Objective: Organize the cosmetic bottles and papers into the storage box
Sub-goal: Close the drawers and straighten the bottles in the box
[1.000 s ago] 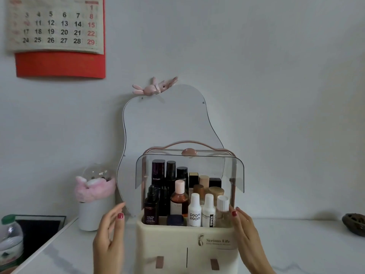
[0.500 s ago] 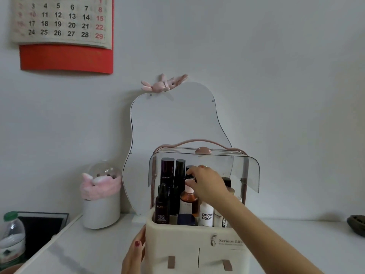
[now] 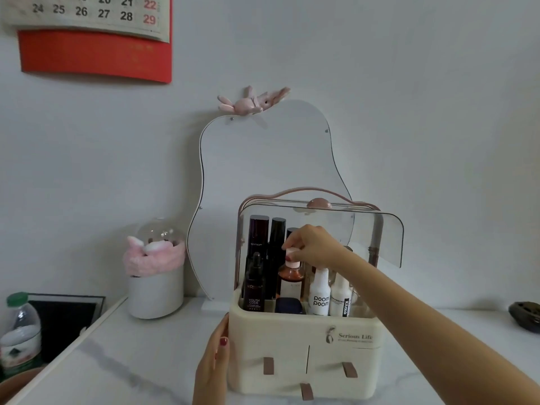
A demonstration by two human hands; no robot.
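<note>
The right hand [image 3: 314,247] pinches the pale pink cap of the amber glass bottle [image 3: 291,276], which stands inside the cream plastic storage box [image 3: 304,355] at lower centre. The left hand [image 3: 214,363], fingers straight, rests against the box's left wall.

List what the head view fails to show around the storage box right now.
- Bottles at the back right of the storage box: hidden by the right hand and forearm.
- Cap of the amber bottle: mostly covered by pinching fingers.
- Left hand at the box's side: wrist cut off by the bottom edge.
- Small print under the box logo: too small.
- Papers: none visible.
</note>
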